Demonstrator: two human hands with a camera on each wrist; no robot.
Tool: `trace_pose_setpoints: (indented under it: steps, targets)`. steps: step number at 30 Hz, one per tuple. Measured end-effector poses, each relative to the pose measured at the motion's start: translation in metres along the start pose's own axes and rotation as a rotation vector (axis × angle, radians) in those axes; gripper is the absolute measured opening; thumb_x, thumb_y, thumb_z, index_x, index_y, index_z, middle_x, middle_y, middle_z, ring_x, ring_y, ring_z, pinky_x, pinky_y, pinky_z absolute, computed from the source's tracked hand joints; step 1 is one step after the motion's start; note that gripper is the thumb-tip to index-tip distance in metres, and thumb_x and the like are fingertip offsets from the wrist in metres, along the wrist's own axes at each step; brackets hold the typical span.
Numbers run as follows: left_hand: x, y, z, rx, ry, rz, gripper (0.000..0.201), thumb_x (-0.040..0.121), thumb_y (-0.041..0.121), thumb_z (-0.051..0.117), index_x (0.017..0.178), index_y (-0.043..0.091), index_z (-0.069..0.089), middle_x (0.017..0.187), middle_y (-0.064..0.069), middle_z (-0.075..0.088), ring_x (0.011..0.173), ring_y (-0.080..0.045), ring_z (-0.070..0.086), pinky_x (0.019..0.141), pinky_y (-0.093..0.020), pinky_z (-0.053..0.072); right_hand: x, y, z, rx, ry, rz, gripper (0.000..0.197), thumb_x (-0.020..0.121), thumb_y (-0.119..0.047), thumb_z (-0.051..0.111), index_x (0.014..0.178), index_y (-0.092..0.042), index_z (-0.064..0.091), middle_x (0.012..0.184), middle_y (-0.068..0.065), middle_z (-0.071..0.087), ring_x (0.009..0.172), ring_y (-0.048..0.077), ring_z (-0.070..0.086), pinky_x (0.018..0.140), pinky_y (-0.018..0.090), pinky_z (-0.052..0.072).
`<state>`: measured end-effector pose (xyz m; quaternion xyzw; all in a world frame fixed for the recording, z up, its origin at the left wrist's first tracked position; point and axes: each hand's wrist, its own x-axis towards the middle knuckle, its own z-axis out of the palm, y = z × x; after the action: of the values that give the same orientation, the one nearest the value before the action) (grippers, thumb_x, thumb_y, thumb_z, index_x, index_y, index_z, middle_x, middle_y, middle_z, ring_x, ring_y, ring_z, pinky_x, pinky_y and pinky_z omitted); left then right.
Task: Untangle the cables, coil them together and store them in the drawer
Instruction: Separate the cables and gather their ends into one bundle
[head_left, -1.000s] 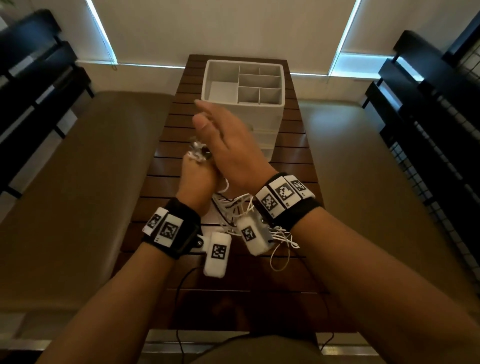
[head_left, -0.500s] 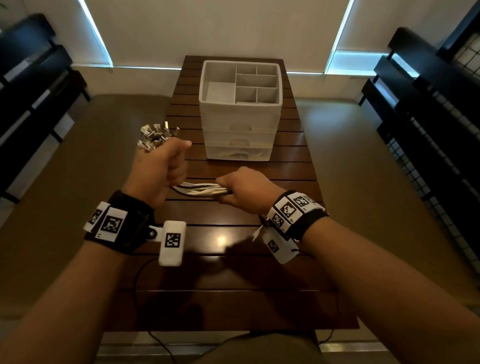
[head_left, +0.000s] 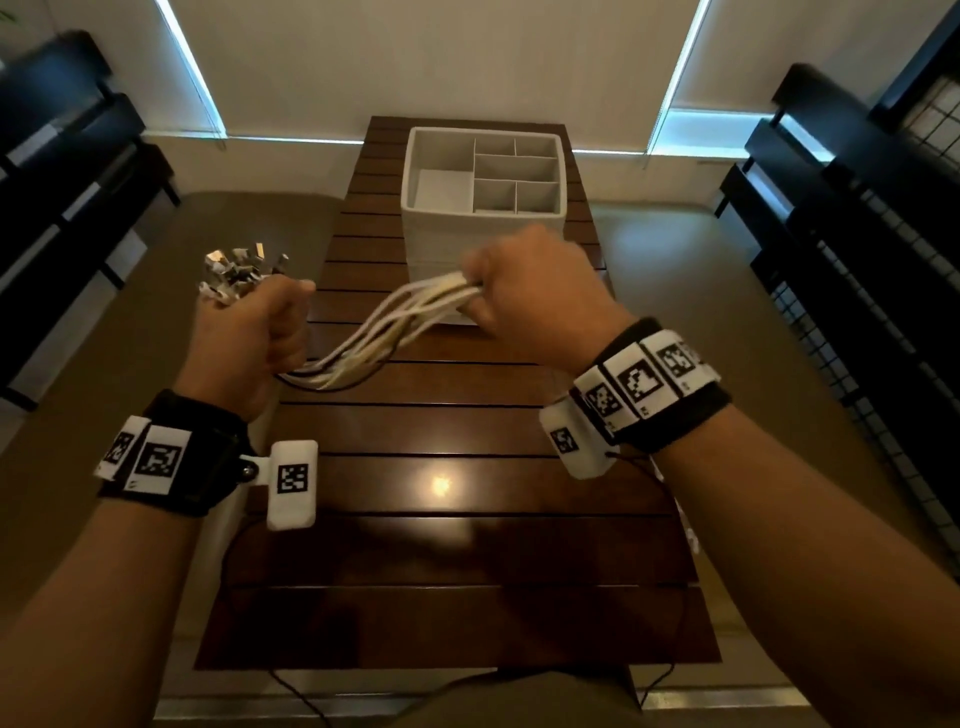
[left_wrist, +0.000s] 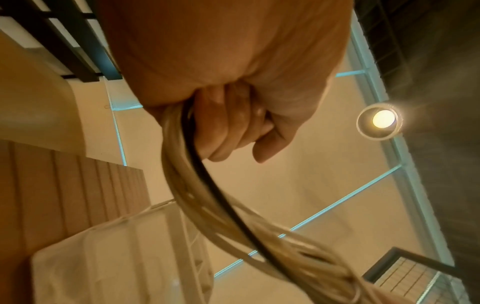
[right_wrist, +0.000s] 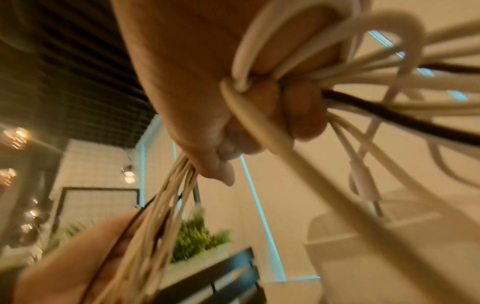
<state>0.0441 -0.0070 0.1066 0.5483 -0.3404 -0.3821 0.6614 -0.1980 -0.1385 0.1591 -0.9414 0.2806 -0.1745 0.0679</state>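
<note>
A bundle of several white cables and one black cable (head_left: 384, 327) (left_wrist: 207, 195) (right_wrist: 376, 98) hangs in an arc between my two hands above the table. My left hand (head_left: 249, 332) (left_wrist: 233, 131) is a fist round one end, with the metal plugs (head_left: 234, 270) sticking up out of it. My right hand (head_left: 524, 291) (right_wrist: 246, 127) grips the bundle further along, just in front of the white drawer unit (head_left: 483, 208). The rest of the cables loops out behind the right hand in the right wrist view. The drawers' fronts are hidden behind that hand.
The brown slatted table (head_left: 441, 519) runs away from me, with the drawer unit's open compartment tray at its far end. Tan benches lie on both sides. Black shelving (head_left: 857, 208) stands at the right and left walls. A thin black wire hangs at the near table edge.
My hands have moved apart, the right one rising up and to the right towards the drawer unit. The bundle between them has lengthened into a sagging arc. One second ago both hands were together.
</note>
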Motion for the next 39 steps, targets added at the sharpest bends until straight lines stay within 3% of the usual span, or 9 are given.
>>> trace_pose_setpoints:
  steps: [3, 6, 9, 15, 22, 25, 27, 31, 39]
  targets:
    - [0.01, 0.018, -0.009, -0.015, 0.016, 0.021, 0.053, 0.086, 0.021, 0.063, 0.076, 0.024, 0.011, 0.055, 0.006, 0.017, 0.042, -0.01, 0.013, 0.039, -0.022, 0.015, 0.006, -0.003, -0.007, -0.012, 0.046, -0.053, 0.017, 0.1, -0.041, 0.062, 0.089, -0.03, 0.069, 0.061, -0.017, 0.046, 0.056, -0.004, 0.045, 0.06, 0.022, 0.04]
    - [0.015, 0.025, -0.021, -0.011, 0.033, 0.008, 0.047, 0.089, 0.022, 0.063, 0.07, 0.026, 0.019, 0.052, 0.009, 0.02, 0.04, -0.009, 0.015, 0.037, -0.022, 0.017, -0.009, 0.016, 0.023, 0.008, -0.289, 0.002, 0.014, 0.101, -0.037, 0.062, 0.099, -0.025, 0.069, 0.068, -0.015, 0.049, 0.069, 0.008, 0.058, 0.065, 0.025, 0.043]
    - [0.014, 0.015, -0.019, 0.059, 0.087, 0.047, 0.046, 0.093, 0.015, 0.061, 0.063, 0.027, 0.027, 0.05, 0.01, 0.024, 0.038, -0.008, 0.017, 0.038, -0.019, 0.015, -0.027, 0.027, 0.04, 0.338, -0.472, 0.009, 0.02, 0.097, -0.044, 0.067, 0.092, -0.027, 0.058, 0.079, -0.009, 0.059, 0.068, 0.0, 0.056, 0.063, 0.02, 0.044]
    - [0.012, -0.002, -0.014, 0.025, 0.169, 0.014, 0.046, 0.092, 0.013, 0.061, 0.065, 0.025, 0.026, 0.048, 0.011, 0.024, 0.037, -0.006, 0.017, 0.038, -0.017, 0.014, -0.051, 0.048, 0.062, 0.739, -0.239, 0.16, 0.013, 0.102, -0.029, 0.064, 0.103, -0.017, 0.06, 0.098, 0.009, 0.069, 0.087, 0.027, 0.067, 0.08, 0.041, 0.058]
    - [0.01, -0.009, 0.002, -0.005, 0.189, 0.032, 0.048, 0.094, 0.008, 0.059, 0.062, 0.026, 0.029, 0.049, 0.01, 0.026, 0.037, -0.007, 0.018, 0.039, -0.018, 0.014, -0.055, 0.072, 0.087, 0.388, -0.248, 0.13, 0.025, 0.098, -0.029, 0.066, 0.08, -0.016, 0.055, 0.076, -0.003, 0.055, 0.067, 0.013, 0.049, 0.064, 0.032, 0.04]
    - [0.01, -0.013, 0.003, -0.014, 0.193, 0.03, 0.047, 0.093, 0.009, 0.061, 0.062, 0.028, 0.032, 0.052, 0.009, 0.027, 0.04, -0.009, 0.02, 0.04, -0.022, 0.015, -0.055, 0.085, 0.096, 0.103, -0.348, 0.099, 0.034, 0.102, -0.047, 0.055, 0.077, -0.025, 0.064, 0.082, -0.007, 0.056, 0.074, 0.018, 0.054, 0.07, 0.038, 0.043]
    - [0.011, -0.016, 0.006, -0.016, 0.216, 0.027, 0.046, 0.093, 0.01, 0.062, 0.061, 0.028, 0.034, 0.052, 0.009, 0.027, 0.04, -0.01, 0.02, 0.04, -0.023, 0.015, -0.051, 0.087, 0.097, 0.024, -0.309, 0.122, 0.028, 0.104, -0.039, 0.052, 0.084, -0.022, 0.063, 0.088, -0.004, 0.057, 0.08, 0.022, 0.057, 0.075, 0.04, 0.043]
    - [0.016, -0.018, 0.003, -0.038, 0.336, 0.011, 0.039, 0.086, 0.013, 0.068, 0.07, 0.026, 0.036, 0.05, 0.009, 0.031, 0.039, -0.009, 0.023, 0.04, -0.019, 0.02, -0.047, 0.095, 0.092, 0.092, -0.034, 0.351, 0.024, 0.107, -0.029, 0.047, 0.091, -0.015, 0.058, 0.09, 0.0, 0.051, 0.08, 0.024, 0.052, 0.071, 0.036, 0.036]
    - [0.019, -0.024, -0.01, 0.001, 0.424, -0.016, 0.041, 0.091, 0.011, 0.067, 0.067, 0.026, 0.036, 0.047, 0.01, 0.032, 0.037, -0.007, 0.024, 0.041, -0.02, 0.016, -0.062, 0.115, 0.088, 0.148, -0.071, 0.468, 0.014, 0.092, -0.029, 0.074, 0.097, -0.017, 0.069, 0.101, 0.0, 0.049, 0.088, 0.023, 0.06, 0.074, 0.032, 0.046]
